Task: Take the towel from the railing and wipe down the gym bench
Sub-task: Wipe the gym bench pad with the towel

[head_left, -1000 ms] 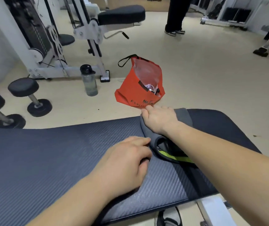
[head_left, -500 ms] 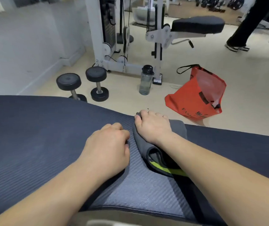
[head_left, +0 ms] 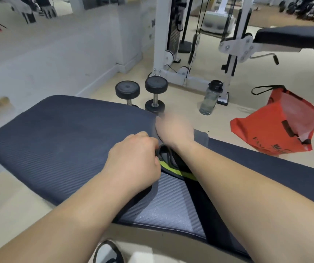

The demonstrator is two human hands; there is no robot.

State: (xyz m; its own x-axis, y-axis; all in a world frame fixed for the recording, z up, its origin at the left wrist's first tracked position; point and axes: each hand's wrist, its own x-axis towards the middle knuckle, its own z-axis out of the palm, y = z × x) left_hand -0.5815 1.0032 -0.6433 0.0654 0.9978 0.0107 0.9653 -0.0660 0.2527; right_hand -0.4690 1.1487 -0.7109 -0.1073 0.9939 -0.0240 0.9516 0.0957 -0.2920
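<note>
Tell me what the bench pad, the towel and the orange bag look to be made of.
Bench pad: dark padded vinyl or faux leather, probably; fine ribbed weave-like texture, slight sheen.
Towel: soft grey cloth, likely microfibre; matte, folds limply under the right hand.
Orange bag: thin non-woven fabric or plastic, seemingly; it creases stiffly and light passes through its wall.

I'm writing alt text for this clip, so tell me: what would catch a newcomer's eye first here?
Two bare forearms reach in from below, the left hand and right hand pressing a grey towel onto the dark bench pad at centre. Next comes the bright orange bag on the floor at right, with a water bottle and two dumbbells beyond the bench.
</note>
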